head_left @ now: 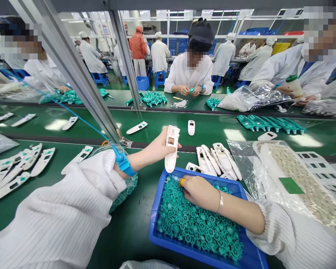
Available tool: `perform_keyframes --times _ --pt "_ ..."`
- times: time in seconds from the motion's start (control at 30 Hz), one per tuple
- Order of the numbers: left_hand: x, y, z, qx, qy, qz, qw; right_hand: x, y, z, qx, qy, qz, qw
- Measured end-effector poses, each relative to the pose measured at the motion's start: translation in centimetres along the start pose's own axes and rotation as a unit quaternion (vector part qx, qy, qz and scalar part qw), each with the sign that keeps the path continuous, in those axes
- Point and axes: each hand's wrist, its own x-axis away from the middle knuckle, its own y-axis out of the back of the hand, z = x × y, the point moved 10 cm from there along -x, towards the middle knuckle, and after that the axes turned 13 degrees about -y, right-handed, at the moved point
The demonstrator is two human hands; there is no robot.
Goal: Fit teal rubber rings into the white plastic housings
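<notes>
My left hand [159, 148] holds a white plastic shell [171, 158] upright above the far left corner of a blue bin [154, 220]; the shell has a rectangular window. Many small green ring-shaped parts [196, 220] fill the bin. Over the bin's far side, my right hand [198, 190] reaches down to the green parts with its fingers bent together. A yellow cover [182, 182] sits on one finger. Whatever the fingertips pinch, if anything, is hidden. Behind the bin lies a pile of white shells [210, 160].
More white shells with green parts [16, 164] lie at the left. A blue cord [81, 119] runs to my left wristband. At the right are plastic bags [291, 168]. Beyond the belt [159, 138], a person [192, 71] handles a green part.
</notes>
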Motion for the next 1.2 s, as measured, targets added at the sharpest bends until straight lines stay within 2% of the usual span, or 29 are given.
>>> perform_keyframes --times 0.07,0.13,0.27,0.37,0.47,0.57,0.73,0.8,0.87,0.93,1.0,1.07,1.13,1.2 --pt "1.0 -0.6 0.5 0.019 0.025 0.003 0.999 0.8 1.7 -0.5 -0.014 -0.011 -0.007 1.000" --pt "2.3 -1.5 1.1 0.041 0.045 0.019 0.998 1.8 4.4 -1.1 -0.047 -0.019 -0.031 0.998" --pt "5.2 -5.2 2.2 0.112 0.110 0.104 0.982 3.7 11.0 -2.2 -0.107 -0.015 -0.158 0.982" --pt "6.7 -7.7 1.9 0.144 0.145 0.157 0.966 4.4 13.2 -1.6 -0.072 0.016 -0.214 0.974" --pt "7.4 -9.0 1.2 0.142 0.158 0.187 0.959 4.2 12.5 -1.0 -0.044 0.026 -0.193 0.980" --pt "7.5 -9.3 0.7 0.121 0.145 0.194 0.963 4.1 11.7 -0.5 -0.040 0.037 -0.172 0.984" --pt "6.9 -8.7 0.2 0.088 0.079 0.170 0.978 5.2 12.9 -0.9 -0.126 0.062 -0.246 0.959" --pt "6.6 -8.4 -0.2 0.056 0.045 0.158 0.985 5.5 13.2 -1.8 -0.175 0.052 -0.275 0.944" --pt "6.2 -7.9 -0.7 0.009 0.009 0.144 0.989 5.3 12.6 -2.8 -0.238 0.023 -0.272 0.932" --pt "5.9 -7.5 -0.8 -0.035 -0.004 0.125 0.992 5.1 11.7 -4.1 -0.352 -0.020 -0.250 0.902" --pt "5.8 -7.2 -0.9 -0.066 -0.010 0.102 0.993 4.7 10.4 -5.0 -0.486 -0.065 -0.208 0.847" --pt "5.6 -6.8 -1.1 -0.096 -0.026 0.080 0.992 4.1 9.1 -4.9 -0.574 -0.087 -0.146 0.801" --pt "5.4 -6.6 -1.6 -0.139 -0.056 0.068 0.986 3.6 8.5 -4.1 -0.602 -0.091 -0.091 0.788" --pt "5.2 -6.4 -2.0 -0.192 -0.081 0.066 0.976 3.3 8.8 -3.9 -0.605 -0.089 -0.084 0.786"
